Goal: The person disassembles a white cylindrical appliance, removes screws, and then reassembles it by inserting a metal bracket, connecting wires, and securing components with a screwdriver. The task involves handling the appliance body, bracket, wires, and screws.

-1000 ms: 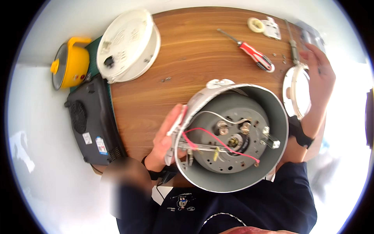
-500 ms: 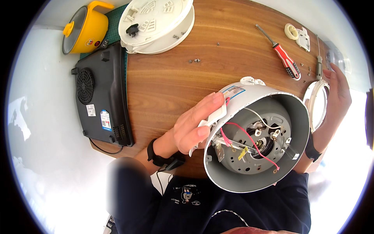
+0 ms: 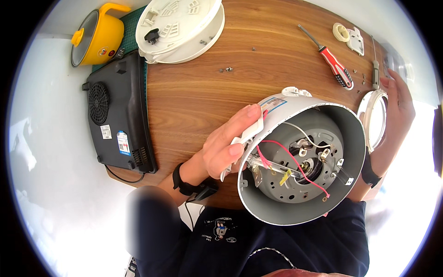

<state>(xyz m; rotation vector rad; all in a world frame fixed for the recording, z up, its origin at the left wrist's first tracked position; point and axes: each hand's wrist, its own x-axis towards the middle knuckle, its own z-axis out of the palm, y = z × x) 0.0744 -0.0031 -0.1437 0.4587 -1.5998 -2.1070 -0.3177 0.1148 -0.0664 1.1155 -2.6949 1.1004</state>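
A grey-white cylindrical appliance shell (image 3: 258,203), which looks like a rice cooker body, is tilted with its open underside toward me. Inside it a round metal plate (image 3: 288,187) carries metal terminals, a red wire (image 3: 296,161) and a white wire (image 3: 302,130). My left hand (image 3: 226,145) is closed around a white plastic panel (image 3: 249,132) at the shell's left side, thumb and fingers on opposite edges. At the far right my right hand (image 3: 398,108) has its fingers stretched out, beside a white ring (image 3: 364,117) and near a small grey-handled screwdriver (image 3: 376,76).
A red-and-black screwdriver (image 3: 336,68), loose screws (image 3: 229,69) and small cream parts (image 3: 341,32) lie on the wooden table (image 3: 194,106). White round covers (image 3: 184,53) lie at the back left, near an upturned black cooktop (image 3: 120,115) and a yellow pot (image 3: 104,37).
The white panel in my left hand has turned slightly and shows a narrower face. My right hand remains at the far right. The whole view has shifted a little.
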